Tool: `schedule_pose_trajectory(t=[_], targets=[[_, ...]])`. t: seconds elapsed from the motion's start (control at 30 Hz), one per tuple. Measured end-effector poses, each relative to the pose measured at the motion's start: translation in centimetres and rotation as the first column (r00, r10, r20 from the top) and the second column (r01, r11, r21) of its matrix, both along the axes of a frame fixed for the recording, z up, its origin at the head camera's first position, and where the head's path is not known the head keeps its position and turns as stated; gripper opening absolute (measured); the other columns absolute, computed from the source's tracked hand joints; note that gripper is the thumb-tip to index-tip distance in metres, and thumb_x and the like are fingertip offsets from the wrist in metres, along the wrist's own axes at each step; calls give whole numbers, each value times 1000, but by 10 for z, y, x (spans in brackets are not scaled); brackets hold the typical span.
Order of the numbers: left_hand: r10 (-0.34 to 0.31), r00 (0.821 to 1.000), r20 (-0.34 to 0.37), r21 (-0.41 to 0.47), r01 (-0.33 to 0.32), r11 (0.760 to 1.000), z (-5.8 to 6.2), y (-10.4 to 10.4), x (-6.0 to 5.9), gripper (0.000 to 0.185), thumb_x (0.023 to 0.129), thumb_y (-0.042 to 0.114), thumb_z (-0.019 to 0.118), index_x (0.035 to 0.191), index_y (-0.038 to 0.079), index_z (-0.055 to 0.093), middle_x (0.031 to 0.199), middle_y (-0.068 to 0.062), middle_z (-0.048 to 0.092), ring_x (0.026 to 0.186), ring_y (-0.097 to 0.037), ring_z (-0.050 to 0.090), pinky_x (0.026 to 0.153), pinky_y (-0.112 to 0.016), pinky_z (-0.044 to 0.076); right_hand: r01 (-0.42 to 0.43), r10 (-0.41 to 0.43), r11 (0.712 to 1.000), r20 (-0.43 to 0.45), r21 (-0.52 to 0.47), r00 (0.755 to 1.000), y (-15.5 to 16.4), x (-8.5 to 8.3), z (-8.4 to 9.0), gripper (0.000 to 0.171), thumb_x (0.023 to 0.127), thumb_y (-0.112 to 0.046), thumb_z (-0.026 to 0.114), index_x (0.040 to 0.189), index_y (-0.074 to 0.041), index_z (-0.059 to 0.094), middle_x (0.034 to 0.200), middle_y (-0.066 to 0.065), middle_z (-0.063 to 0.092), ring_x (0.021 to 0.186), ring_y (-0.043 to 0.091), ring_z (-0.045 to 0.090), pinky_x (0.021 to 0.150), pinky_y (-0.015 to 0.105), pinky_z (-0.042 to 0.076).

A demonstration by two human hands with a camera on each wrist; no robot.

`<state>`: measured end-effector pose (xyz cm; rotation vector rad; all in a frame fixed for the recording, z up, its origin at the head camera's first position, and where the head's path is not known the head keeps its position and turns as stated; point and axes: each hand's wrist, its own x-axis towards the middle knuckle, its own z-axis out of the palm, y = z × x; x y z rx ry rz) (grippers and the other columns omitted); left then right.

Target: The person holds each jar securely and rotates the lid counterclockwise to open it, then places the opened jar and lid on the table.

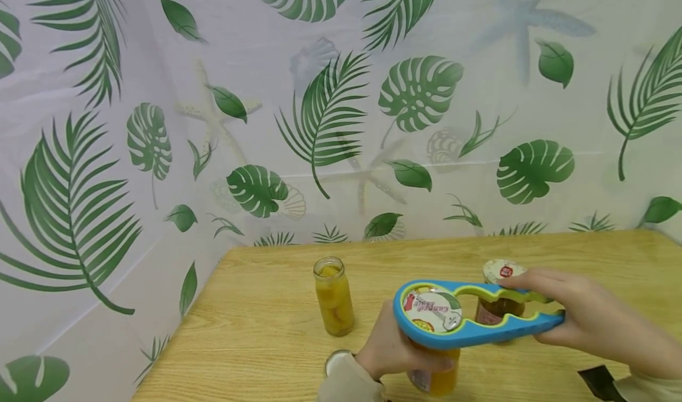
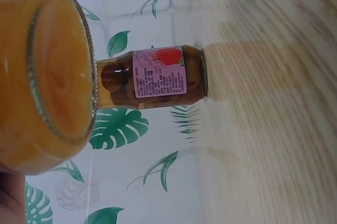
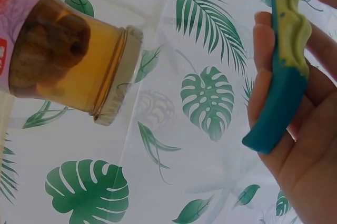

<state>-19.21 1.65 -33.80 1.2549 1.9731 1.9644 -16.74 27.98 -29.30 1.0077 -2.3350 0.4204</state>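
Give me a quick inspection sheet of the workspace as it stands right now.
Surface: wooden table, bare grain.
Job's things: blue-green jar opener ringed over lidded orange jar.
Clutter: open jar of yellow fruit; dark lidded jar behind the opener; loose lid.
Hands: left hand grips the orange jar; right hand holds the opener's handle.
Cables: nothing seen.
Surroundings: leaf-print sheet behind and left.

An open jar of yellow fruit [image 1: 333,296] stands mid-frame on the wooden table [image 1: 256,343]; a loose lid [image 1: 337,362] lies nearby; leaf-print curtain [image 1: 319,112] behind.
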Motion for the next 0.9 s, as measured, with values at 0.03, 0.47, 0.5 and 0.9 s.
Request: schedule_pose_trajectory(t=[0.03, 0.47, 0.5, 0.9], targets=[[-5, 1000, -1, -1, 5, 1000, 0, 0, 0, 64, 56, -10, 75, 115, 2, 53, 104, 0, 61, 92, -8, 57, 82, -27, 45, 5, -5, 1000, -4, 5, 1000, 0, 0, 1, 69, 37, -5, 80, 103, -15, 62, 95, -3, 61, 84, 11, 57, 70, 5, 38], [-192, 974, 116, 31, 190, 981, 5, -6, 3, 67, 55, -19, 69, 117, 1, 49, 106, -1, 58, 94, -7, 54, 88, -30, 41, -63, 63, 998, 21, -9, 998, -1, 2, 5, 65, 42, -4, 78, 105, -18, 62, 94, -10, 59, 77, 3, 52, 61, 7, 37], [-217, 969, 122, 26, 215, 976, 7, -6, 4, 66, 55, -20, 68, 116, 0, 49, 105, -3, 58, 93, -6, 54, 89, -30, 41, -73, 73, 997, 31, -12, 997, -1, 2, 5, 66, 42, -3, 77, 104, -18, 62, 94, -10, 59, 76, 3, 52, 62, 7, 37], [-377, 919, 113, 80, 370, 926, 24, -6, 13, 62, 57, -26, 61, 115, -11, 45, 104, -30, 53, 90, -6, 55, 88, -35, 42, -210, 220, 974, 133, -82, 966, 7, -6, 0, 71, 43, 7, 73, 108, -17, 60, 98, -9, 58, 72, 2, 47, 55, 12, 35]])
